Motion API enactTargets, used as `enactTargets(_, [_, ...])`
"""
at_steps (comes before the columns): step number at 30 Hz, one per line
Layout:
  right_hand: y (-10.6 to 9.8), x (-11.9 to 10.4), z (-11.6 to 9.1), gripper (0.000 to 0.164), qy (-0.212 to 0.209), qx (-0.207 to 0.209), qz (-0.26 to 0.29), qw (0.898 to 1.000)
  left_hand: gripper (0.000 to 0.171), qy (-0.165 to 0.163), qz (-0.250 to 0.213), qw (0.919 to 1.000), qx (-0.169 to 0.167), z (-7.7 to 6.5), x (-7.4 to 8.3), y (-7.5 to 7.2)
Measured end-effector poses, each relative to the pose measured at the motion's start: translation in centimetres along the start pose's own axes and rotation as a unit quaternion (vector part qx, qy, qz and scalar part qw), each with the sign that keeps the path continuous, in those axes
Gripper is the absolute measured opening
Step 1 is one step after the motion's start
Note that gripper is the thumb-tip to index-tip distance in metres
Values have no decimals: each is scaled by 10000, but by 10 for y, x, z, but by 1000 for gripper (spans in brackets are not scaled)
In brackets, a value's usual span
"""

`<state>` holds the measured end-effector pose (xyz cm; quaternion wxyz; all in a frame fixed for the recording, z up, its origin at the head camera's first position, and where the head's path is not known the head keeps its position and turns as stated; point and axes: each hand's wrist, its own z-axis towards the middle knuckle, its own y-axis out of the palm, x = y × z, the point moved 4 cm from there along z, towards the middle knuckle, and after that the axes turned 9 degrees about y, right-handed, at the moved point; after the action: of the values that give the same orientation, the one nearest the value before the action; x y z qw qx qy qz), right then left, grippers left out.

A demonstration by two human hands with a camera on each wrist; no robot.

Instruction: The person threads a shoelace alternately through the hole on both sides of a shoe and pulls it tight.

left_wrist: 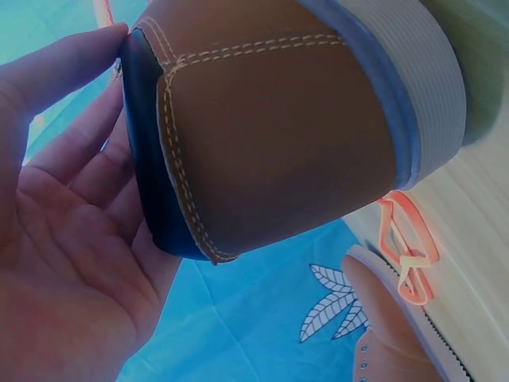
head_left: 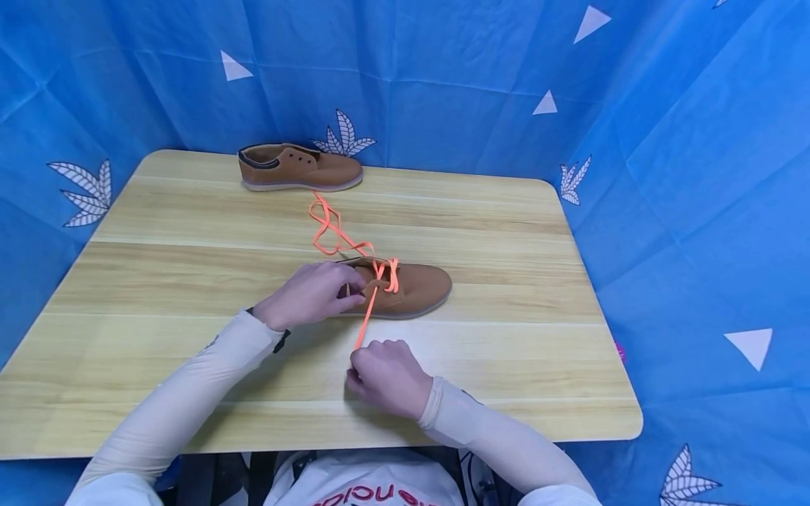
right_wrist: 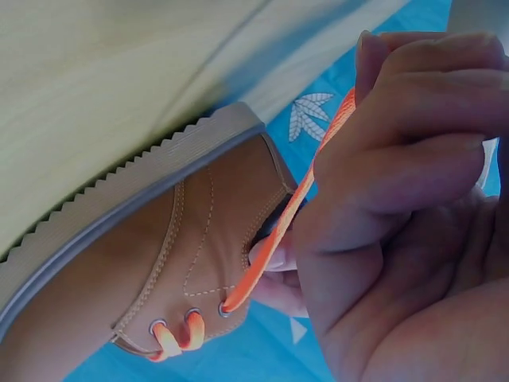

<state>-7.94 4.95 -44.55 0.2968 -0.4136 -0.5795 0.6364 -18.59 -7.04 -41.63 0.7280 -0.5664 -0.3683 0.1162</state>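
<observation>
shoe (head_left: 420, 284): left hand (head_left: 316, 292) grips | lace (head_left: 368, 318): right hand (head_left: 390, 377) grips | shirt (head_left: 380, 465): red lettering (head_left: 363, 493), cropped

One right hand (head_left: 389, 376) is gripping one lace (head_left: 365, 326); one left hand (head_left: 313, 292) is holding one near shoe (head_left: 427, 288), just beyond that grip and showing three eyelets (right_wrist: 223, 309). One far shoe (head_left: 338, 170) is lying beyond both grips, making two shoes; one table (head_left: 519, 330) is stretching underneath.
</observation>
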Motion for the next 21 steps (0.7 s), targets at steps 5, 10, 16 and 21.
enactTargets(5, [2, 0, 1, 36, -6, 96, 31, 9999, 7, 7, -5, 10000, -4, 0, 1, -1])
enactTargets(10, [5, 1, 2, 36, -20, 154, 47, 9999, 7, 24, -38, 10000, 41, -1, 1, -2])
enactTargets(16, [8, 4, 6, 37, 38, 39, 163, 9999, 4, 29, -261, 9996, 72, -3, 0, -3])
enactTargets(21, [13, 7, 9, 38, 124, 58, 244, 9996, 12, 54, -570, 9983, 92, -5, -2, -4])
